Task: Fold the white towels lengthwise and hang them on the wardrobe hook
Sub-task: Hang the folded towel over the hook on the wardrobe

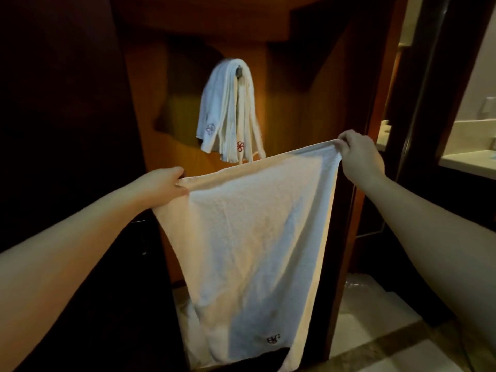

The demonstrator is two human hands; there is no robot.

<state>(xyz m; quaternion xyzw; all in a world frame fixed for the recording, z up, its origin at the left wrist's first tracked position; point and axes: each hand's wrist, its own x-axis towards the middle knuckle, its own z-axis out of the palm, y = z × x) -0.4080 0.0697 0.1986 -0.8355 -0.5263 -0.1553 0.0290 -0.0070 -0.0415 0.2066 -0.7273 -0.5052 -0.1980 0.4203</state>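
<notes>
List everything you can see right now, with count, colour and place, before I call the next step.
held towel: one, white, stretched open in front of the wardrobe, small emblem near its lower edge
hung towels: several, exact count unclear, white with red emblems, draped over the hook
hook: one, dark, on the wardrobe's back panel, mostly covered
wardrobe: one, brown wood, straight ahead
counter: one, pale, far right
floor: pale tiles, lower right
left hand: one, fingers pinching the towel's upper left corner
right hand: one, fingers pinching the upper right corner
</notes>
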